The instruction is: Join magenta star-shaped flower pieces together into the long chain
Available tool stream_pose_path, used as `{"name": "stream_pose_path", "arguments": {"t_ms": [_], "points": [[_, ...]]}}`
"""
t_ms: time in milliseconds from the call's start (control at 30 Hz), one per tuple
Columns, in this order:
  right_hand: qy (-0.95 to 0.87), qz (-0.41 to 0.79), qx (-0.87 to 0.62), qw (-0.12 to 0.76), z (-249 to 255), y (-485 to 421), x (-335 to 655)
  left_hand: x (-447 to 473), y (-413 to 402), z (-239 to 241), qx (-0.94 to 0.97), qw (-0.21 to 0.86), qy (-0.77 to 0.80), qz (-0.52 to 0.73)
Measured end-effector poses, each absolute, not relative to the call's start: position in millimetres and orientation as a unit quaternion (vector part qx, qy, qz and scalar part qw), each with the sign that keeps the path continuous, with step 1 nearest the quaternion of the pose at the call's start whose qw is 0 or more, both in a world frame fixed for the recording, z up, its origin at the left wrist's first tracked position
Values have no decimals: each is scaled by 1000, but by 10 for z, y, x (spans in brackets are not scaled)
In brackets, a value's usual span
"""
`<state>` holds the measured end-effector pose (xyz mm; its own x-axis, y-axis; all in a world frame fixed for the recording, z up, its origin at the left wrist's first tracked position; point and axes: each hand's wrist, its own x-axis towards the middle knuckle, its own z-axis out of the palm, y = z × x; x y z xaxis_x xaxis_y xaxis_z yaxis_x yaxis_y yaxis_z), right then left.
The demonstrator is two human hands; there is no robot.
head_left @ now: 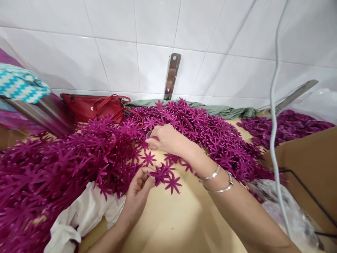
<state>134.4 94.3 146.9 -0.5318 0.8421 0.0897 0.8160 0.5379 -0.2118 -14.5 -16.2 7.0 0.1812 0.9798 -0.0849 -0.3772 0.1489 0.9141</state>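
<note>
My left hand pinches a magenta star-shaped flower piece between thumb and fingertips. Another loose flower piece lies just right of it on the tan tabletop. My right hand reaches across to the near edge of the flower heap, its fingers closed. A small see-through round-edged object shows at those fingertips; its kind is unclear. Two silver bangles circle the right wrist. Between the hands lies a single flower piece.
Heaped magenta flower pieces spread left and behind. A red bag lies near the tiled wall. White cloth is at lower left. A white cable hangs at right, near a cardboard box and clear plastic bag.
</note>
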Motion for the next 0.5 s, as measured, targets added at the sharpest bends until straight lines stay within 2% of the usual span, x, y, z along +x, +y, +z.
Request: {"name": "stream_pose_path", "arguments": {"t_ms": [133,233,267,400,500], "points": [[-849,55,-442,284,1455,495,1473,-122,-162,37,339,684,367,532],[-810,27,-436,393,1149,99,1467,-126,-155,34,331,688,350,543],[-807,18,-436,397,1009,-26,1443,-131,-151,32,336,683,347,548],[-866,-23,-412,282,515,-400,1327,-148,-140,17,334,669,353,562],[-847,-77,-425,309,355,-532,1303,-147,-135,11,328,671,357,562]]}}
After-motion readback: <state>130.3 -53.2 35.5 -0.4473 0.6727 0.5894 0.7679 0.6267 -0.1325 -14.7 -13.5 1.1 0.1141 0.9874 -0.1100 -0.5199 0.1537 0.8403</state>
